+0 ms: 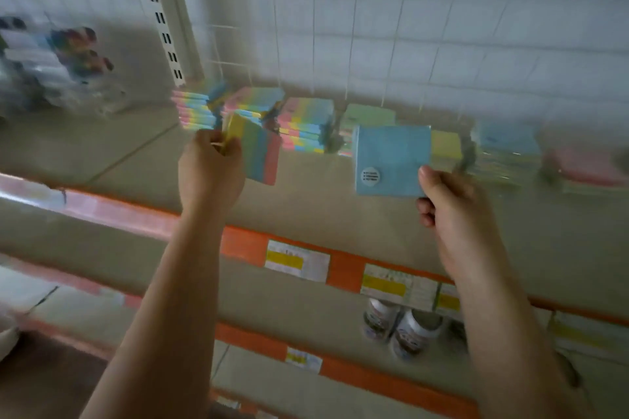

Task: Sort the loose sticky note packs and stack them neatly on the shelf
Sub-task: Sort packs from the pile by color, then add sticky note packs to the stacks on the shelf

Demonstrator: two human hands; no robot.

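Left hand (209,173): grips a striped yellow-green-blue-pink sticky note pack (253,153), held tilted above the beige shelf (306,207).
Right hand (449,201): pinches a square light-blue sticky note pack (391,160) by its near right corner.
Far: blurred stacks of pastel packs (306,126) along the white wire grid (374,27).

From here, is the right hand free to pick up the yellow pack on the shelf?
Probably not as it stands: the right hand already pinches a blue pack, which sits in front of the yellow pack. It would likely need to set the blue one down first.
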